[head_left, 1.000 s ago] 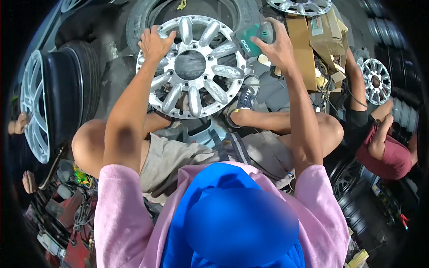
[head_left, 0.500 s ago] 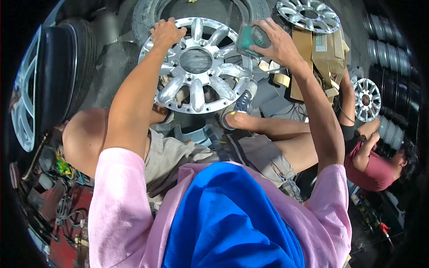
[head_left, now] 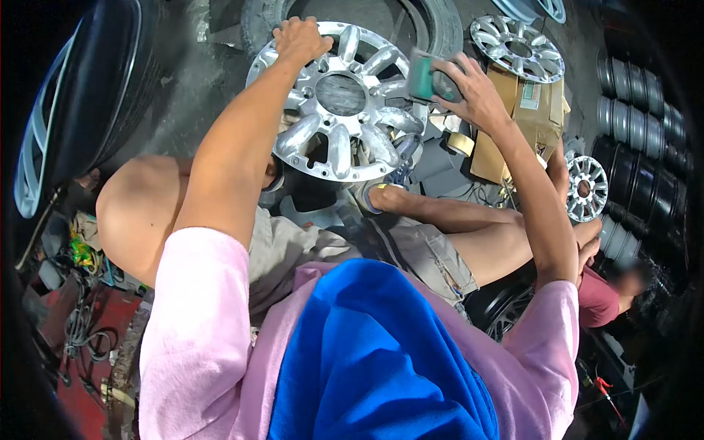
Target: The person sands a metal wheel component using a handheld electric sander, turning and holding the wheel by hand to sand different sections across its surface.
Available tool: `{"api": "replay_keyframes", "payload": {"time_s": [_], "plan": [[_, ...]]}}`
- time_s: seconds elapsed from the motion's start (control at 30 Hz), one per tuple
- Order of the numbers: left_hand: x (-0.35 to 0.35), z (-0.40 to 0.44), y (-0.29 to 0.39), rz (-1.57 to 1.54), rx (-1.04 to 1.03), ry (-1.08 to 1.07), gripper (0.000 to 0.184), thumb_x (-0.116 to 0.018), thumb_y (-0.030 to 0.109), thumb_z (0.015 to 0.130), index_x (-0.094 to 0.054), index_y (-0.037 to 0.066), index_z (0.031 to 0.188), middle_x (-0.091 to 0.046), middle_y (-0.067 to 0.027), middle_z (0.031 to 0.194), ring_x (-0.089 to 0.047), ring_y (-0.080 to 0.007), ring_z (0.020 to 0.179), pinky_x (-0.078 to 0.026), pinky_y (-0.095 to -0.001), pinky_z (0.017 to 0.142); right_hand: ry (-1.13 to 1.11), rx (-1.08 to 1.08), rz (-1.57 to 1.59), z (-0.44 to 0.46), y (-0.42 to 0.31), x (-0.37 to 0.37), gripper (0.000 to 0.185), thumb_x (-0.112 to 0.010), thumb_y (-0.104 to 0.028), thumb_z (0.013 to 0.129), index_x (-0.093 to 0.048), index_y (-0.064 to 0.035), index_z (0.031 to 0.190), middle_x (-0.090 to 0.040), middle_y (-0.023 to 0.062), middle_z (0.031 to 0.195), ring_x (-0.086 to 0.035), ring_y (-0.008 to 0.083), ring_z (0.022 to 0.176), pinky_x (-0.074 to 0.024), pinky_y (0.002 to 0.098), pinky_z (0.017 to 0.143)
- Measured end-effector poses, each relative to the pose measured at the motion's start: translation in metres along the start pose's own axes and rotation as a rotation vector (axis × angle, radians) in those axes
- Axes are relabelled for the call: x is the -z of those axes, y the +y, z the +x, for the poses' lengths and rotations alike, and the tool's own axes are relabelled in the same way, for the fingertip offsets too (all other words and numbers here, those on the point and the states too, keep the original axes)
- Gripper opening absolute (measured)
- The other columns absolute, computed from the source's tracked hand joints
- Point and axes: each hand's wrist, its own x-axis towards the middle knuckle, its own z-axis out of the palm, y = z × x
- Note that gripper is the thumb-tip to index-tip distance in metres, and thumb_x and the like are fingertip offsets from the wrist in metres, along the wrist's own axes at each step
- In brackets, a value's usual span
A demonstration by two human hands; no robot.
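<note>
Grey floor (head_left: 213,73) spreads behind the spoked wheel (head_left: 339,150), steadied by left fingers (head_left: 295,24) curled over its rim; right fingers (head_left: 447,70) wrap the green tool (head_left: 422,77) at its edge, which calls for firm bracing.

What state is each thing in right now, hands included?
Left hand: on the wheel's upper rim; firmness of grip unclear.
Right hand: closed around the power tool.
Power tool: held at the wheel's right edge; running or not, cannot tell.
Wheel: spoked face up, bare metal look.
Tire: lying flat, beyond the wheel.
Cable: loosely bundled.
</note>
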Motion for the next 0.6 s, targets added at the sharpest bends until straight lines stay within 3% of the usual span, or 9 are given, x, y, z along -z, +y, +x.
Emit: {"api": "replay_keyframes", "payload": {"time_s": [0.07,0.17,0.3,0.47,0.6], "plan": [[-0.003,0.0,0.001,0.019,0.0,0.01,0.057,-0.072,0.045,0.082,-0.073,0.009,0.126,-0.064,-0.0188,0.134,-0.055,-0.0355,0.131,-0.039,-0.0528,0.112,0.009,-0.074,-0.028,-0.009,0.004,-0.007,0.071,-0.086,-0.023,0.077,-0.053,-0.027,0.14,-0.054,0.0092,0.126,-0.058,0.0353,0.112,-0.0525,0.0432,0.101],[-0.003,0.006,-0.001,0.068,-0.01,-0.073,0.065,-0.07,0.05,0.086,-0.065,0.01,0.138,-0.06,-0.0225,0.14,-0.052,-0.0412,0.136,-0.039,-0.0592,0.113,-0.081,0.011,-0.102,-0.004,-0.017,-0.013,0.072,-0.085,-0.02,0.077,-0.053,-0.0288,0.141,-0.052,0.007,0.132,-0.054,0.0348,0.12,-0.0515,0.0451,0.103],[-0.001,0.006,0.001,0.078,-0.008,-0.05,0.065,-0.07,0.049,0.086,-0.065,0.01,0.137,-0.06,-0.0232,0.14,-0.053,-0.041,0.135,-0.04,-0.0588,0.112,-0.127,0.087,-0.205,0.024,-0.058,-0.007,0.072,-0.083,-0.016,0.077,-0.052,-0.033,0.14,-0.051,0.0034,0.135,-0.052,0.0327,0.127,-0.0521,0.0453,0.103],[0.003,0.003,-0.002,0.032,-0.002,-0.037,0.064,-0.071,0.049,0.085,-0.066,0.009,0.135,-0.061,-0.0232,0.139,-0.055,-0.0408,0.133,-0.042,-0.0572,0.111,-0.146,0.161,-0.296,0.021,-0.04,0.0,0.078,-0.084,-0.014,0.076,-0.049,-0.0344,0.143,-0.049,0.0037,0.137,-0.051,0.0322,0.126,-0.0518,0.044,0.105],[0.001,0.006,-0.003,0.041,0.003,-0.054,0.064,-0.071,0.048,0.084,-0.067,0.008,0.134,-0.061,-0.0233,0.139,-0.054,-0.0409,0.134,-0.042,-0.0571,0.111,-0.199,0.062,-0.277,-0.005,-0.011,-0.003,0.087,-0.087,-0.014,0.073,-0.047,-0.0342,0.148,-0.049,0.0056,0.134,-0.052,0.0322,0.124,-0.0504,0.0438,0.107]]}}
